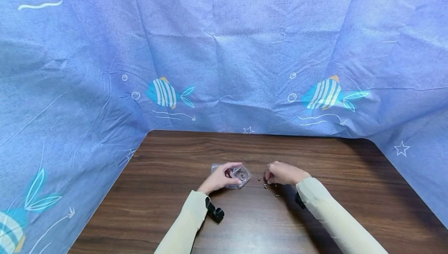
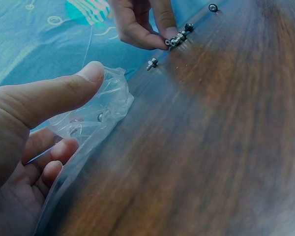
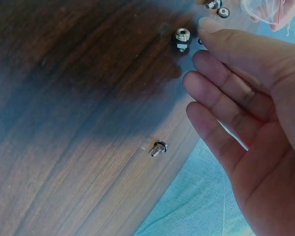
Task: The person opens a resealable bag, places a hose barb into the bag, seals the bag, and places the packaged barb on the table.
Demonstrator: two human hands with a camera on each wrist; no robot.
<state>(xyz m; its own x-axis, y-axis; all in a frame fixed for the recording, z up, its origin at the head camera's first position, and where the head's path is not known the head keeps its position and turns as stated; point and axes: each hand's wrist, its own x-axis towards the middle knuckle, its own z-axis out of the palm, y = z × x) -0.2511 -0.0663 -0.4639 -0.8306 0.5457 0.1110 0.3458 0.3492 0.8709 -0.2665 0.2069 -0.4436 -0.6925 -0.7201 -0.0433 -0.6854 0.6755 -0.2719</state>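
Observation:
In the head view my left hand [image 1: 221, 177] holds a clear plastic bag [image 1: 247, 174] on the table, its thumb and fingers spread around the mouth. Small metal fittings [image 1: 242, 175] lie inside the bag. To its right, my right hand [image 1: 284, 173] reaches down with its fingertips at the tabletop. The left wrist view shows the right thumb and a finger close together at a cluster of small metal fittings [image 2: 178, 38] with dark rings. Whether they pinch one is not clear. Another metal fitting [image 3: 158, 148] lies apart in the right wrist view, below the right fingers.
A dark wood-grain table [image 1: 168, 207] carries everything. One fitting [image 1: 259, 179] lies between the bag and the right hand, another [image 1: 277, 195] nearer the front. Blue cloth [image 1: 245, 59] with fish prints hangs behind and beside the table. Black straps circle both wrists.

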